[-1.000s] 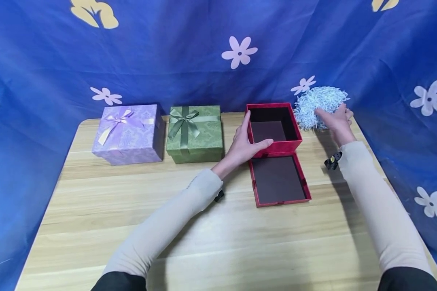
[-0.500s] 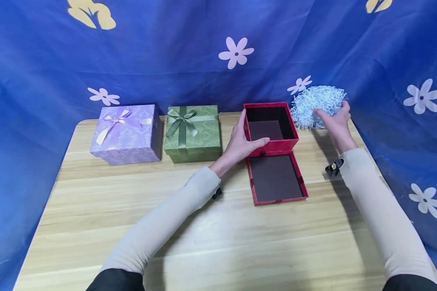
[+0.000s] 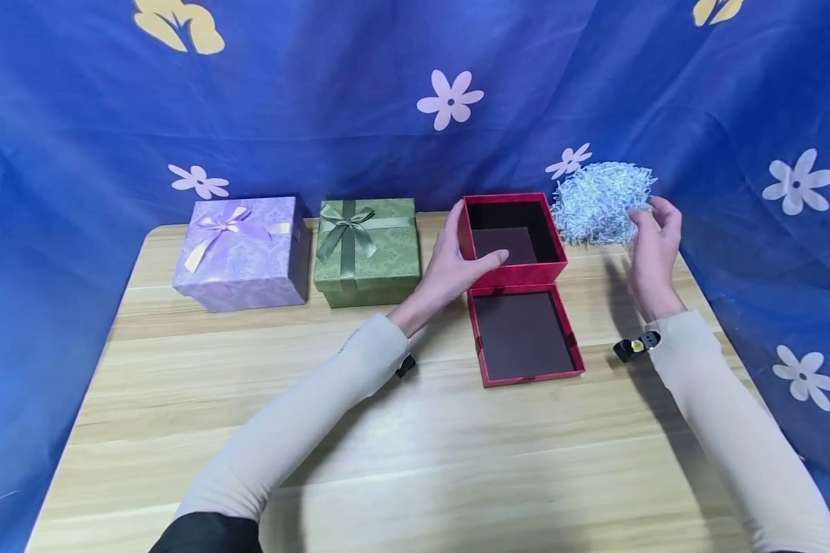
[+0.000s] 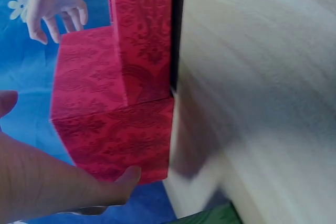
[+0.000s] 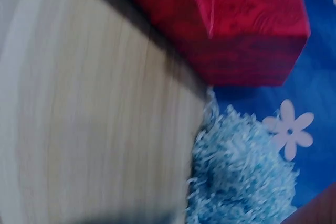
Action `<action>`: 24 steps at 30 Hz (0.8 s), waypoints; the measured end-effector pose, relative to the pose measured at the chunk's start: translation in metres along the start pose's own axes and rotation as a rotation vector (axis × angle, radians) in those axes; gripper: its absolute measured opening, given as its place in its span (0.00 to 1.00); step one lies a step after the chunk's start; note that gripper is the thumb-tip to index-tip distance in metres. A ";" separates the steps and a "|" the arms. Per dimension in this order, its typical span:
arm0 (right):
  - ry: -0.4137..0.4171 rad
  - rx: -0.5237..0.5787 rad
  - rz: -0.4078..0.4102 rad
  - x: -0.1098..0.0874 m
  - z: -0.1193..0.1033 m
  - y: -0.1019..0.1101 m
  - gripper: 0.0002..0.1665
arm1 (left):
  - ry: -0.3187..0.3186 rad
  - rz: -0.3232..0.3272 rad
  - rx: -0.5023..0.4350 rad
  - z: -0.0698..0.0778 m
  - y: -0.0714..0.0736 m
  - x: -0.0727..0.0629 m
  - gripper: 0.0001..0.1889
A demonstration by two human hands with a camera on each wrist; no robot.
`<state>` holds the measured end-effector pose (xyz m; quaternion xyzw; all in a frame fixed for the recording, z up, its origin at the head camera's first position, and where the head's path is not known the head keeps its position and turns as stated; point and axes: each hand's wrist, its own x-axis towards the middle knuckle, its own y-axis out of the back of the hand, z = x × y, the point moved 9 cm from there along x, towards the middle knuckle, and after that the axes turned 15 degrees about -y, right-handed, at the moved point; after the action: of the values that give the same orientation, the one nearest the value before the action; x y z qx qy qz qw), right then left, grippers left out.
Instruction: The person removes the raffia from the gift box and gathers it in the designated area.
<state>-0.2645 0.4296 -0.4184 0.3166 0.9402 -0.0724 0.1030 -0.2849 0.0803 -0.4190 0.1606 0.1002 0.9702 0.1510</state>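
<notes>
An uncovered red box (image 3: 519, 274) with a dark inside stands at the back right of the table. Against its left side rests my left hand (image 3: 449, 265), fingers fairly straight, thumb stretched over the front rim; in the left wrist view, a fingertip (image 4: 130, 176) touches the patterned red wall. A heap of pale blue shredded paper (image 3: 598, 201) lies right of the box. My right hand (image 3: 655, 257) is at the heap's right edge, fingers loosely bent, and no object shows in it. Whether its fingertips touch the shreds I cannot tell. The red lid (image 3: 526, 334) lies inside up before the box.
A lidded green gift box (image 3: 380, 261) with a bow stands left of the red box. Farther left is a lidded purple gift box (image 3: 249, 253), also with a bow. Behind the wooden table (image 3: 415, 461) hangs a blue flowered curtain (image 3: 360, 92).
My right hand has drawn back from over the shredded paper, toward me and slightly right. My left hand has stayed at the red box, its thumb shifting slightly.
</notes>
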 end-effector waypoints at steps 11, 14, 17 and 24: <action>0.028 0.120 -0.202 -0.048 -0.012 -0.024 0.24 | -0.065 -0.005 -0.107 0.034 0.017 -0.006 0.53; 0.018 0.159 -0.263 -0.060 -0.015 -0.033 0.24 | -0.092 0.008 -0.154 0.042 0.025 -0.009 0.51; 0.002 0.188 -0.316 -0.072 -0.017 -0.044 0.24 | -0.111 0.032 -0.164 0.049 0.038 -0.012 0.48; -0.012 0.199 -0.435 -0.096 -0.019 -0.070 0.24 | -0.137 0.114 -0.171 0.057 0.076 -0.018 0.42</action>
<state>-0.2351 0.3230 -0.3718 0.1149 0.9739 -0.1870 0.0587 -0.2687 0.0117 -0.3529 0.2184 -0.0028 0.9690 0.1153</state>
